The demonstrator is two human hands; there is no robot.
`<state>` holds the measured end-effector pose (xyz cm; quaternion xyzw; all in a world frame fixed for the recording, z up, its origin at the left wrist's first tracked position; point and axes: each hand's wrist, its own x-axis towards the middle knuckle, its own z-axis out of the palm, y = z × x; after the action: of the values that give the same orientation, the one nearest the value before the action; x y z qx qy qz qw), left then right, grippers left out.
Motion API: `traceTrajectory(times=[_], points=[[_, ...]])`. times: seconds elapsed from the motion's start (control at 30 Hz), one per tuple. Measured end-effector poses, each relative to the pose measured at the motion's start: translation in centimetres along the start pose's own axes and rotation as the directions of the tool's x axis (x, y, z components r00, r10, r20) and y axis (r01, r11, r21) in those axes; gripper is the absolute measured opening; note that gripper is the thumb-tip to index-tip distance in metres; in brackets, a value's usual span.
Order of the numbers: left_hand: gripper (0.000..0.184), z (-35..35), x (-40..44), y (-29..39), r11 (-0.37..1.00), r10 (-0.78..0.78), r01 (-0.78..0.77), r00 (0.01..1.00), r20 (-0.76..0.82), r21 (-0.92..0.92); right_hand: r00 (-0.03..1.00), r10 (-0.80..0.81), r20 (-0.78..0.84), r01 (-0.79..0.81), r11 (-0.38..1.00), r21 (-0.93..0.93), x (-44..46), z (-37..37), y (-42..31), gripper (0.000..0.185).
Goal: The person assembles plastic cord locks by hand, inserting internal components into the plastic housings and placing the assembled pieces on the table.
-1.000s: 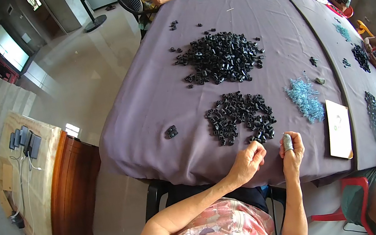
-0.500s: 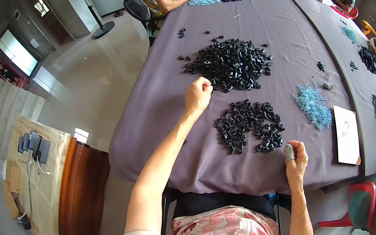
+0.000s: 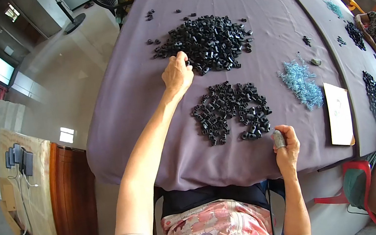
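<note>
My left hand (image 3: 177,75) is closed, its fingertips at the near left edge of a big heap of small black plastic pieces (image 3: 207,43). One black piece (image 3: 187,62) shows at those fingertips. Nearer to me lies a smaller, looser spread of the same pieces (image 3: 211,118). My right hand (image 3: 288,147) is just beyond its near right corner, fingers curled and a grey covering on the thumb. Whatever sits between the right fingers is hidden. To the right is a pile of thin, clear bluish pieces (image 3: 302,85).
A white card (image 3: 339,113) lies on the purple-grey cloth (image 3: 151,139), right of my right hand. A small stone-like lump (image 3: 315,61) sits by the bluish pile. Other people work along the table, one on a red chair (image 3: 359,173). A wooden cabinet (image 3: 75,203) stands left.
The view has tilted down, so the table and piles appear higher and further left. My left hand stays at the heap's edge, and my right hand keeps its curled shape.
</note>
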<state>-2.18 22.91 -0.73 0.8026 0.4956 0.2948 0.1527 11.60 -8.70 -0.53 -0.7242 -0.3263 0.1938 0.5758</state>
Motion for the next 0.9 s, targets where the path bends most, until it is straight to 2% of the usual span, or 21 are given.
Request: traceTrajectory(times=[0.07,0.13,0.17,0.23,0.3,0.37,0.43,0.5,0.53,0.63,0.7,0.77,0.9], points=[[0.024,-0.3,-0.1,0.1,0.999,0.028,-0.029,0.999,-0.029,-0.025,1.000,0.017,0.005,-0.017,0.996,0.087,0.1,-0.2,-0.4,0.023],[0.026,-0.4,-0.2,0.0,0.994,0.052,-0.056,0.997,-0.049,-0.093,0.998,-0.056,-0.023,0.058,0.994,0.089,0.2,-0.7,-1.1,0.024],[0.026,-0.3,-0.3,0.1,0.990,0.064,-0.080,0.988,-0.141,-0.115,0.995,-0.088,-0.043,0.092,0.992,0.084,0.0,-1.1,-1.5,0.025],[0.022,-0.5,-0.7,0.0,0.893,0.098,-0.161,0.981,-0.166,-0.420,0.973,-0.190,-0.129,0.195,0.980,0.028,-0.4,-2.1,-3.4,0.027],[0.021,-3.5,-4.1,3.4,0.773,0.156,-0.169,0.985,-0.074,-0.611,0.929,-0.312,-0.197,0.305,0.950,-0.066,-0.7,-3.1,-5.1,0.029],[0.019,-6.8,-9.0,7.3,0.705,0.095,0.069,0.977,0.191,-0.706,0.865,-0.445,-0.232,0.421,0.895,-0.148,-1.0,-3.1,-6.1,0.030],[0.017,-7.1,-13.3,8.6,0.600,0.140,0.221,0.918,0.372,-0.769,0.902,-0.420,-0.103,0.403,0.903,-0.148,-0.9,-2.5,-5.8,0.030],[0.016,-6.2,-16.6,9.4,0.483,0.191,0.277,0.893,0.408,-0.831,0.919,-0.388,0.064,0.394,0.906,-0.157,-0.7,-1.9,-4.4,0.030],[0.017,-5.4,-17.6,9.2,0.473,0.187,0.288,0.891,0.414,-0.833,0.905,-0.419,0.075,0.426,0.888,-0.171,-0.7,-1.6,-4.6,0.032],[0.019,-4.9,-19.4,9.4,0.393,0.130,0.384,0.876,0.464,-0.836,0.927,-0.360,0.104,0.369,0.925,-0.087,-1.3,-1.3,-5.6,0.032],[0.021,-4.5,-20.2,9.4,0.381,0.156,0.315,0.905,0.396,-0.869,0.929,-0.321,0.186,0.339,0.938,-0.075,-2.1,-0.7,-5.7,0.033],[0.022,-4.5,-20.6,9.6,0.383,0.159,0.303,0.909,0.385,-0.873,0.902,-0.337,0.270,0.375,0.922,-0.101,-2.4,0.1,-6.1,0.033],[0.023,-4.9,-20.9,9.6,0.402,0.165,0.283,0.913,0.373,-0.871,0.865,-0.381,0.327,0.432,0.897,-0.096,-2.6,0.9,-6.2,0.034]])
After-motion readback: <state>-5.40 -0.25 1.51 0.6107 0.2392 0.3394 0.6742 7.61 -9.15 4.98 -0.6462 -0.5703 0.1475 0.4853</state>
